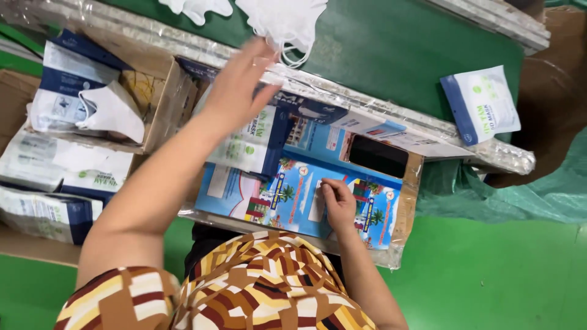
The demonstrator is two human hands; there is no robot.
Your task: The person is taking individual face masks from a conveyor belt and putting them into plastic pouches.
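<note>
The left hand [241,85] is raised with fingers [260,52] spread loose, grasping nothing, their tips near a white mask [287,21] on the green desk [391,55]. The right hand [337,205] has its fingers [327,189] curled and pinched against a colourful flat box [293,195]. The box's long axis runs left to right, tilted slightly down to the right; it lies under the right fingers.

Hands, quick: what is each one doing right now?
Left hand: open, fingers spread, reaching toward the white masks.
Right hand: fingers curled, pressing on the blue printed sheet.
</note>
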